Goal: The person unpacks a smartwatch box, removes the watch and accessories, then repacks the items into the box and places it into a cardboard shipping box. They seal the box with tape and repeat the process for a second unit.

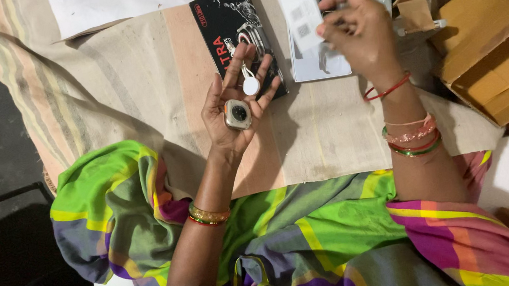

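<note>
Left hand (233, 103) lies palm-up and spread, cradling a watch body (237, 114) and a round white charger puck (251, 86). Right hand (358, 26) pinches a white paper slip (296, 3) over the white tray (321, 62). Black box (229, 25) rests on the cloth-covered worktop (139, 66). By the look of it, the parts are out and nothing is joined yet.

watch body (237, 114) on left hand (234, 109), box (233, 31) behind, perhaps a leaflet (296, 1) right
</note>
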